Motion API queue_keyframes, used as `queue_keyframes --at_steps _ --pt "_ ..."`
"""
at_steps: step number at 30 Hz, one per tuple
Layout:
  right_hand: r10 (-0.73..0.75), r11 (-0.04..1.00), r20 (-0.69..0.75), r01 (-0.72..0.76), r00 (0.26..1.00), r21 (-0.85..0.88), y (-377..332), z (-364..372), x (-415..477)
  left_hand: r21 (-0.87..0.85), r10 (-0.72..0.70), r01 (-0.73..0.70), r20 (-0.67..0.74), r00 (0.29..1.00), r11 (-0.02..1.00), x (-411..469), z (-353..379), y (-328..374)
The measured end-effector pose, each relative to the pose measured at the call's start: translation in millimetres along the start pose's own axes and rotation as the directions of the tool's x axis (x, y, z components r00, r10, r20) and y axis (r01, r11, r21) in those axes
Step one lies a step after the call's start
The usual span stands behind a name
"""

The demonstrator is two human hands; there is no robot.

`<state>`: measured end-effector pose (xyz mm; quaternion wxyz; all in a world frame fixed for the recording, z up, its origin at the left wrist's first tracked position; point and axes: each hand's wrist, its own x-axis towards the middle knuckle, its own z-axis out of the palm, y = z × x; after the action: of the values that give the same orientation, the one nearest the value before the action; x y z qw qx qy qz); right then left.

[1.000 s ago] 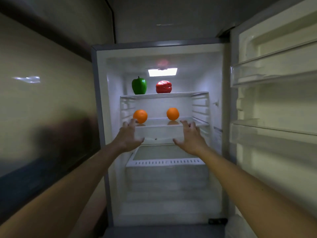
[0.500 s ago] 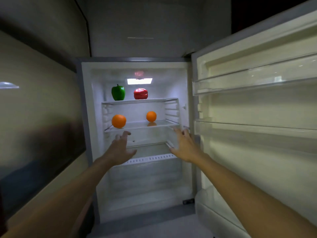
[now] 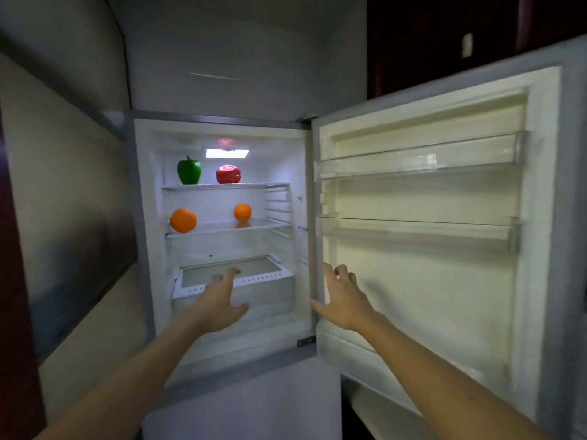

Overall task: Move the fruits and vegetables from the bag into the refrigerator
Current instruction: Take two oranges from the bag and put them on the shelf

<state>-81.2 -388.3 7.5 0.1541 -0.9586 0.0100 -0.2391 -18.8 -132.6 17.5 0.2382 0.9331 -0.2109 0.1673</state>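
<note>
You pulled left hand (image 3: 219,301) and right hand (image 3: 341,301) back from the shelf (image 3: 216,226), both open and empty; oranges (image 3: 183,220) placed.

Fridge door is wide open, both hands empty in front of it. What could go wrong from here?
1. The left orange sits at the front edge of the middle shelf; a bump could roll it out.
2. The right hand is by the hinge edge of the door; closing from there might pinch fingers.
</note>
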Motion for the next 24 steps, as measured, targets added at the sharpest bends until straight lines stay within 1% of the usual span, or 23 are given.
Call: queue_keyframes --at_steps 4,9,14,17,24 --pt "0.084 0.996 -0.009 -0.084 0.996 -0.026 20 -17 -29 -0.014 0.070 -0.069 0.037 0.997 0.998 -10 15 31" --pt "0.142 0.989 -0.049 -0.143 0.989 -0.024 44 -46 -65 -0.119 0.175 -0.162 0.112 0.978 0.980 -17 40 65" --pt "0.203 0.978 -0.072 -0.207 0.976 -0.042 68 -75 -102 -0.208 0.252 -0.213 0.184 0.950 0.955 -22 72 103" --pt "0.244 0.969 -0.066 -0.246 0.968 -0.027 78 -88 -127 -0.241 0.301 -0.251 0.199 0.933 0.937 -27 95 129" --pt "0.289 0.953 -0.086 -0.295 0.954 -0.066 113 -128 -186 -0.304 0.390 -0.315 0.233 0.891 0.899 -50 129 210"
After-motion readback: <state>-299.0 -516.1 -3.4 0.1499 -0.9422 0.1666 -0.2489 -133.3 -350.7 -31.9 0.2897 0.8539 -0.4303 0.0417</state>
